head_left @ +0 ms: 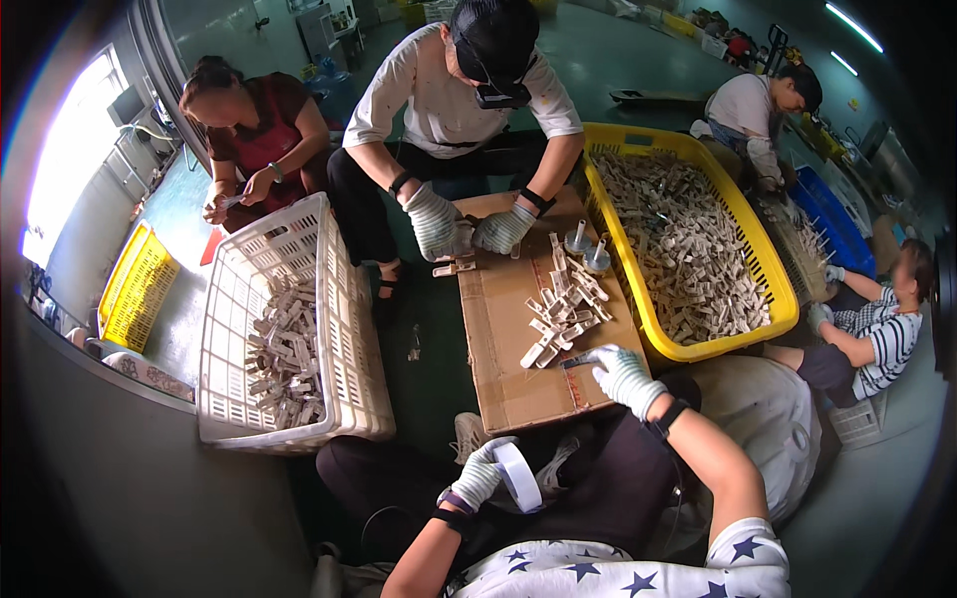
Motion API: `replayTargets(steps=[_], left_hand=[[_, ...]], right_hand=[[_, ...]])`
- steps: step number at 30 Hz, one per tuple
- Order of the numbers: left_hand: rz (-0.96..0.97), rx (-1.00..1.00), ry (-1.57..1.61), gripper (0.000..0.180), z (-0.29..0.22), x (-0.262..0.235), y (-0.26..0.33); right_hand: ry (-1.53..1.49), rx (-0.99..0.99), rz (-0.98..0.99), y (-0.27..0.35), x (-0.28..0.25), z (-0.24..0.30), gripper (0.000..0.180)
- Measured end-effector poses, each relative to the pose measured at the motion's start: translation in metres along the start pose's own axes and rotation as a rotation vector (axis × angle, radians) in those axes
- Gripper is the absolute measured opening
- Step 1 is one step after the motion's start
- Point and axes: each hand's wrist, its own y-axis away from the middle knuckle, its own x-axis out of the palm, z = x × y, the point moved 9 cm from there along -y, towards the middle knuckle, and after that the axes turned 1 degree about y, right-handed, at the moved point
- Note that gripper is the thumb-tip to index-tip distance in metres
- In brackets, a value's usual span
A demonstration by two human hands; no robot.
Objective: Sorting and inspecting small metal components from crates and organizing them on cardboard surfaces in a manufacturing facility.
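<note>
— Down at our lap, what do we have in the left hand point(477, 478)?

— We hold a roll of white tape point(518, 475) there, gloved fingers clenched around its near edge, just above our dark trousers and apart from the cardboard.

— And the right hand point(623, 375)?

— We reach it out over the near right corner of the flat cardboard sheet point(513, 384) that serves as our desk. Its fingers pinch a small dark tool point(578, 360), whose tip points left toward the pile of small white plastic parts point(560, 317). What kind of tool it is, we cannot tell.

— Where does that pile lie?

— On the middle of the cardboard, just beyond our right hand, not touching it. A few taller white pieces point(588, 246) stand upright at the far edge of the sheet.

— Who else is around us?

— Across the cardboard a person sits facing us, both gloved hands point(469, 227) close together over the far edge, working on a small part. Left of us stands a white slatted crate point(329, 329) partly filled with the same white parts; right of the cardboard, a yellow crate point(738, 214) holds a far larger heap. Another person crouches behind the white crate, and two more sit at the right beyond the yellow one.
</note>
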Motion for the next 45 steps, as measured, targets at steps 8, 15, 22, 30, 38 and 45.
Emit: replayTargets(steps=[8, 15, 22, 30, 38, 45], left_hand=[[0.004, 0.078, -0.202, 0.051, -0.006, -0.003, 0.001], [0.059, -0.111, 0.144, 0.047, 0.005, 0.004, 0.001], [0.075, -0.101, 0.179, 0.043, 0.002, 0.003, 0.003], [-0.024, -0.076, 0.154, 0.03, -0.003, 0.003, -0.001], [0.006, -0.08, 0.115, 0.052, 0.007, -0.004, 0.0], [0.032, -0.036, -0.001, 0.062, 0.002, -0.001, -0.001]], right_hand=[[0.562, -0.103, 0.209, -0.018, 0.033, -0.004, 0.022], [0.595, -0.044, 0.387, -0.01, 0.041, 0.0, 0.026], [0.372, -0.013, 0.295, 0.004, 0.036, 0.027, 0.021], [0.199, -0.067, 0.225, -0.038, 0.098, 0.058, 0.022], [-0.045, 0.168, 0.039, -0.048, 0.055, 0.02, 0.021], [0.069, 0.091, 0.136, -0.001, 0.065, 0.029, 0.015]])
